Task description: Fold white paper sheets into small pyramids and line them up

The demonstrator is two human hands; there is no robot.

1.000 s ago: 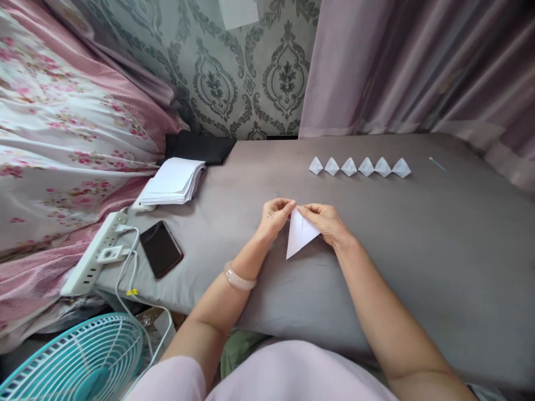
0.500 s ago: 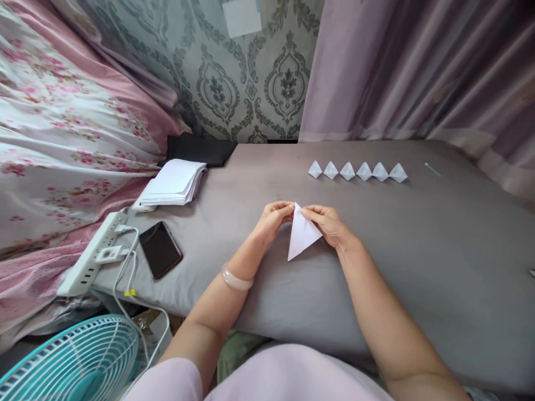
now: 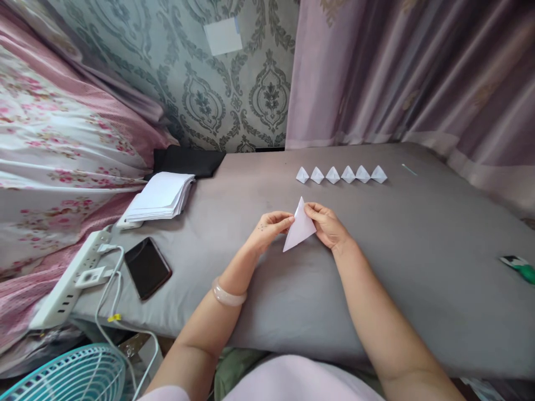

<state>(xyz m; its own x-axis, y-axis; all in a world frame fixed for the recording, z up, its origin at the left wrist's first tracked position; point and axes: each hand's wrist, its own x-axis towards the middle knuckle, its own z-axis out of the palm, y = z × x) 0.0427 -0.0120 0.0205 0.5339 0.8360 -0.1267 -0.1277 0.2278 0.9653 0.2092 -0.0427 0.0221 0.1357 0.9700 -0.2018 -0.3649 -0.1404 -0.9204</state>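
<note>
A smooth grey cloth covers the broad surface (image 3: 418, 267) that fills most of the scene, running from the near edge back to the wall. A mauve curtain (image 3: 355, 72) hangs in folds across the far right, its pale hem just behind the surface. Left of it stands the wall (image 3: 251, 83), papered in grey with dark damask medallions. Down the left side falls a white floral drape (image 3: 54, 139) with pink borders. A turquoise fan (image 3: 71, 373) sits in the near left corner, below the surface.

Far left, a flat black item (image 3: 188, 161) lies near the wall, with a stack of white paper (image 3: 161, 192) just in front of it. A white power strip (image 3: 69, 278) slants along the left edge, and a dark phone (image 3: 148, 267) lies to its right. A pale sheet (image 3: 223, 36) shows high on the wall.

Near the middle, the left hand (image 3: 270, 227) pinches the left edge of a folded white paper triangle (image 3: 300, 225), point away; the right hand (image 3: 328, 224) grips its right side between thumb and fingers.

Smaller still are a green-handled object (image 3: 518, 266) at the right edge, a pale bangle (image 3: 229, 294) on the left forearm, six little folded papers (image 3: 333, 175) in a row far right of centre, and a thin stick (image 3: 409, 169) beyond them.
</note>
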